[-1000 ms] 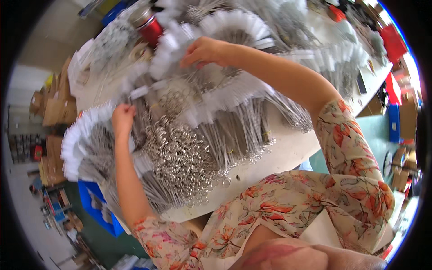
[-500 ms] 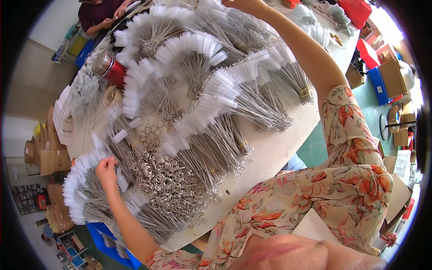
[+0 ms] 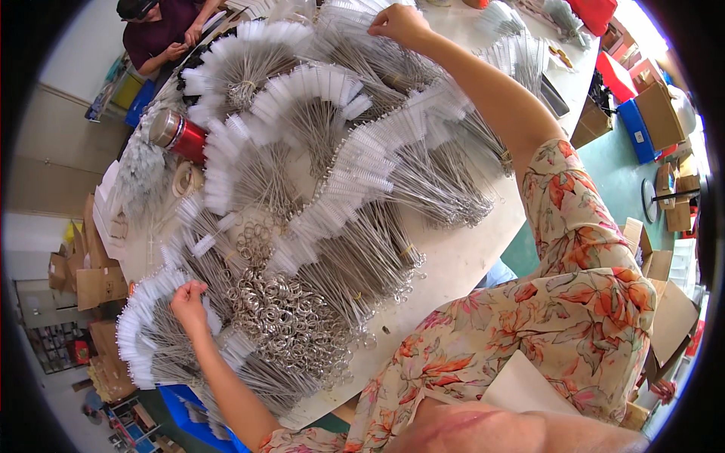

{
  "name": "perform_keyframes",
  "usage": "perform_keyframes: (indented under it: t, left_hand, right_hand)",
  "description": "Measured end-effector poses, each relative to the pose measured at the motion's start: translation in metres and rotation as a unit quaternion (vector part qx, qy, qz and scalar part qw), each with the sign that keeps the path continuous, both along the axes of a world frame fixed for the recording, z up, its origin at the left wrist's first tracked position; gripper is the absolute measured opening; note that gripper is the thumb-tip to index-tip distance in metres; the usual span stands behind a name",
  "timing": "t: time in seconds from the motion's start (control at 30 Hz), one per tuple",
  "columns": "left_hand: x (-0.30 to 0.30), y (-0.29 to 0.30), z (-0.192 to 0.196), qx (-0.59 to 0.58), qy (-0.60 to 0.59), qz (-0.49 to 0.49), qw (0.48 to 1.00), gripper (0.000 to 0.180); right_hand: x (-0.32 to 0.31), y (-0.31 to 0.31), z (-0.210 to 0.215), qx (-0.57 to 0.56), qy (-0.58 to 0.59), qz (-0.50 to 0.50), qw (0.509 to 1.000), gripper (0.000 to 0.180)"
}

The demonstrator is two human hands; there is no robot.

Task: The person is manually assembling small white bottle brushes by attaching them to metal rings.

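Note:
My left hand (image 3: 190,305) is closed in a pinch above a fanned bunch of white-bristled wire brushes (image 3: 142,321) at the near left. Anything in its fingertips is too small to make out. Just right of that hand lies a heap of shiny metal rings (image 3: 283,306). My right arm stretches to the far side of the table, where my right hand (image 3: 399,25) has its fingers curled together over more brushes (image 3: 370,57). What it holds, if anything, does not show. Large fanned bundles of brushes (image 3: 359,170) with looped wire ends spread across the middle.
A red flask (image 3: 178,136) and a tape roll (image 3: 187,180) stand at the left. A co-worker (image 3: 155,38) in a dark top sits at the far left. A dark flat object (image 3: 555,97) lies near the right edge. A blue bin (image 3: 181,411) is below the table's left edge.
My right hand has come nearer from the upper edge, and its fingers now show. My left hand stays over the near-left brushes, fingers still closed. The whole view has shifted slightly.

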State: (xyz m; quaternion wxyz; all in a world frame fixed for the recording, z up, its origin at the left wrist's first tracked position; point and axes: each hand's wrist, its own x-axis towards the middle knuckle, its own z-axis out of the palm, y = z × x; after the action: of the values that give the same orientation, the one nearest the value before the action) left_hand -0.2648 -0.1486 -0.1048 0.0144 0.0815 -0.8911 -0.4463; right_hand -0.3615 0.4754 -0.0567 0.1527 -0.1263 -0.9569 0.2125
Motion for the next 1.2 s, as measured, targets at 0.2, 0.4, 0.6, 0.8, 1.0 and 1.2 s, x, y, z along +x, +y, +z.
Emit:
perform_keyframes:
  t: [0.2,0.4,0.6,0.8,1.0,1.2]
  left_hand:
    - [-0.001,0.004,0.013,-0.007,0.080,0.051,0.995,0.014]
    - [0.025,0.028,0.068,0.157,0.201,0.144,0.956,0.025]
    - [0.073,0.074,0.081,0.230,0.126,0.077,0.962,0.026]
    - [0.123,0.066,0.069,0.253,0.079,0.052,0.963,0.024]
    - [0.166,0.043,0.067,0.274,0.076,0.096,0.954,0.022]
    - [0.181,0.044,0.067,0.306,0.101,0.106,0.941,0.022]
  right_hand:
    - [-0.006,0.008,0.007,0.004,0.090,0.004,0.996,0.027]
    - [-0.004,-0.046,0.070,-0.207,0.284,0.072,0.934,0.022]
    - [-0.045,-0.077,0.041,0.227,0.102,0.191,0.949,0.014]
    - [-0.070,-0.056,0.013,0.270,-0.041,0.106,0.956,0.016]
    - [0.008,-0.017,0.067,0.153,0.062,0.007,0.986,0.023]
    - [0.025,-0.034,0.029,0.122,-0.168,0.157,0.965,0.020]
